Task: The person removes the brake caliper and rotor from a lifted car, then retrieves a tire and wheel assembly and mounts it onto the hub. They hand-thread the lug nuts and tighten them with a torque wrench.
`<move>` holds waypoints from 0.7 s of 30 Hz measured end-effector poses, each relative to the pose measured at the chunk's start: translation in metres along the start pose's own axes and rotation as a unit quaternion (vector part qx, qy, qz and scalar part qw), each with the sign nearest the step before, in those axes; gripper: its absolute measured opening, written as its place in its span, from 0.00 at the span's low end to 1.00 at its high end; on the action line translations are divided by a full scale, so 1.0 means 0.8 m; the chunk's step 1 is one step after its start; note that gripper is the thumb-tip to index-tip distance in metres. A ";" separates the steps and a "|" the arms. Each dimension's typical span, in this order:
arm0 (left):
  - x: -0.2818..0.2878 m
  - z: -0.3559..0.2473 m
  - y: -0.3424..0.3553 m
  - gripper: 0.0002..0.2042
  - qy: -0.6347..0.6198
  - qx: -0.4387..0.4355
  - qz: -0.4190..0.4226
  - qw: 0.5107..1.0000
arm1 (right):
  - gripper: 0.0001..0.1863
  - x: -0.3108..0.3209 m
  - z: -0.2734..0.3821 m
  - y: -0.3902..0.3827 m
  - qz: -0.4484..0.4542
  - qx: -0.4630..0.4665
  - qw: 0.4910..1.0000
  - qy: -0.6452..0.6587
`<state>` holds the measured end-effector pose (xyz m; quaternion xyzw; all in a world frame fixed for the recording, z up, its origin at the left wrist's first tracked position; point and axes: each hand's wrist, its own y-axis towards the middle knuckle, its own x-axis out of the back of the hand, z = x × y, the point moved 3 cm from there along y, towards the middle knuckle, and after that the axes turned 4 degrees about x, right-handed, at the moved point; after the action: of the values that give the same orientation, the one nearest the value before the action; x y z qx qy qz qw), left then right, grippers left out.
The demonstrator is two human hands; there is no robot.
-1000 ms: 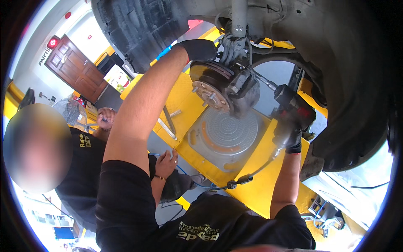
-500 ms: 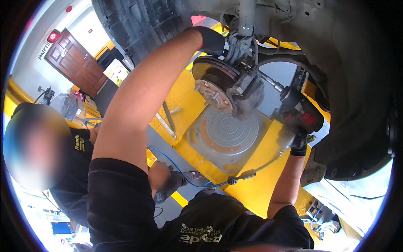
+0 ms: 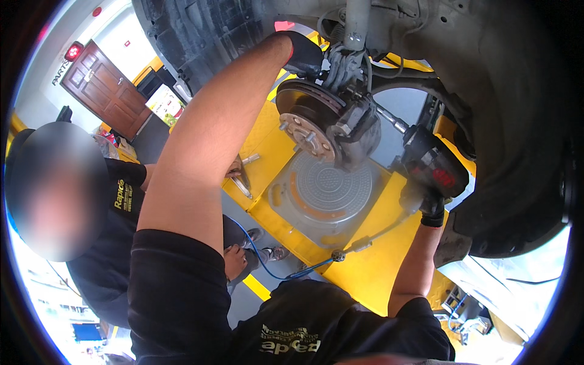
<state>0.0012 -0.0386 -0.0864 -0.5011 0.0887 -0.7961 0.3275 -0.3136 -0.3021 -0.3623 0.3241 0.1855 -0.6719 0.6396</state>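
Observation:
My right hand (image 3: 433, 208), in a black glove, is closed round the grip of a black air impact wrench (image 3: 435, 161). From its nose a socket on a long extension (image 3: 390, 117) points up-left to the area behind the brake caliper (image 3: 360, 137), beside the strut's lower end (image 3: 347, 70). My gloved left hand (image 3: 304, 58) reaches over the brake disc (image 3: 307, 100) to the far side of the strut's lower bracket. Its fingers are mostly hidden there, so their grip does not show. The rusty hub (image 3: 306, 135) with its studs faces toward me.
Beneath the hub lies a grey round turnplate (image 3: 331, 188) on a yellow lift platform (image 3: 383, 243). A blue air hose (image 3: 274, 275) runs to the wrench. At left a co-worker (image 3: 109, 231) in a dark shirt is close to my arm. The dark wheel-arch liner (image 3: 517, 152) curves at right.
The co-worker has shifted; one of their hands now shows near a metal bar on the platform, the other near their leg. My hands and the wrench stay nearly in place.

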 end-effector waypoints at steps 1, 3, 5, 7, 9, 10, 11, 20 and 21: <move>-0.017 0.018 0.015 0.16 -0.082 0.035 0.015 0.996 | 0.35 -0.002 -0.003 0.002 0.006 -0.005 1.000 0.003; 0.008 0.006 0.012 0.16 -0.108 0.086 0.071 0.988 | 0.35 0.000 -0.001 0.001 0.006 -0.005 1.000 0.002; 0.025 0.000 0.004 0.12 -0.134 0.120 0.100 0.979 | 0.35 0.001 -0.002 -0.001 0.010 -0.009 1.000 0.005; 0.015 -0.002 0.001 0.15 -0.186 0.132 0.068 0.971 | 0.34 -0.001 -0.005 -0.001 0.016 -0.013 1.000 0.008; 0.016 -0.005 -0.004 0.15 -0.211 0.132 0.044 0.968 | 0.34 0.002 -0.003 -0.003 0.020 -0.016 1.000 0.010; 0.017 -0.004 -0.008 0.15 -0.212 0.129 0.037 0.968 | 0.34 0.003 -0.002 -0.004 0.022 -0.017 1.000 0.010; 0.018 -0.004 -0.013 0.14 -0.214 0.128 0.031 0.968 | 0.34 0.003 -0.003 -0.002 0.025 -0.020 0.999 0.011; 0.007 -0.023 0.004 0.22 -0.153 0.155 -0.025 0.976 | 0.34 0.000 -0.007 0.012 0.082 -0.034 0.996 0.012; 0.008 -0.028 -0.005 0.23 -0.134 0.140 -0.030 0.981 | 0.34 0.001 -0.007 0.013 0.082 -0.034 0.996 0.012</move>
<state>-0.0213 -0.0439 -0.0903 -0.5550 -0.0831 -0.7358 0.3790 -0.3025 -0.3006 -0.3651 0.3246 0.1889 -0.6064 0.7009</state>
